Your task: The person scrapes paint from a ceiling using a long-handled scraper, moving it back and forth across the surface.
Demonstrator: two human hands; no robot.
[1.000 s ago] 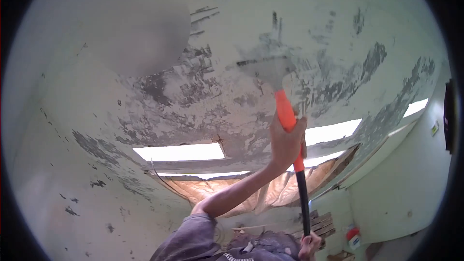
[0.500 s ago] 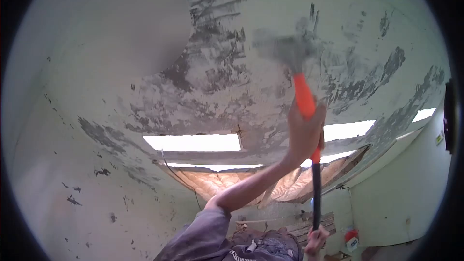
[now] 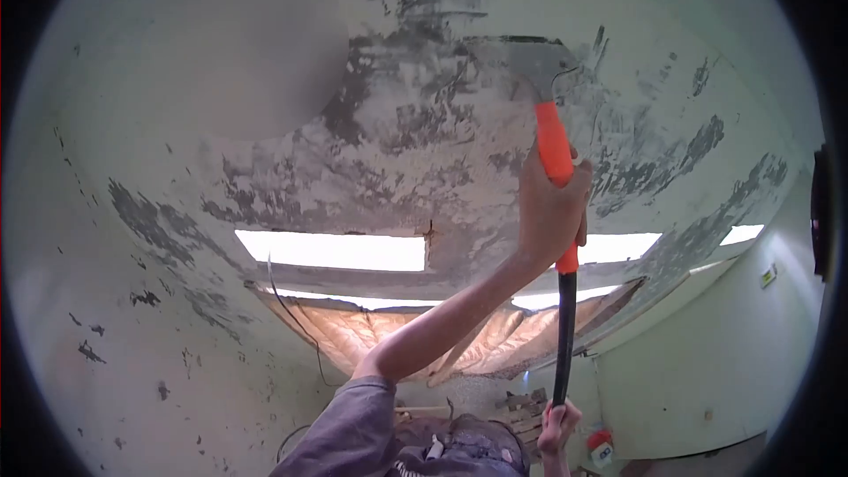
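A long-handled scraper has a wide grey blade (image 3: 530, 55), an orange grip (image 3: 553, 137) and a black shaft (image 3: 566, 336). Its blade lies at the patchy ceiling surface (image 3: 415, 124). My left hand (image 3: 549, 208) is wrapped round the orange part, with the arm reaching up from the lower left. Lower down, my right hand (image 3: 558, 425) is closed round the bottom of the black shaft, whose end is hidden in the fist.
Bright window openings (image 3: 331, 250) cross the view, with a brown sheet (image 3: 353, 327) below them. A thin dark cable (image 3: 296, 318) hangs at the left. A red and white container (image 3: 601, 447) stands at the lower right, by a pale wall (image 3: 680, 371).
The blade, blurred before, is now sharp and appears slightly higher. Both hands keep their hold; the windows and sheet have shifted left and up a little in the view.
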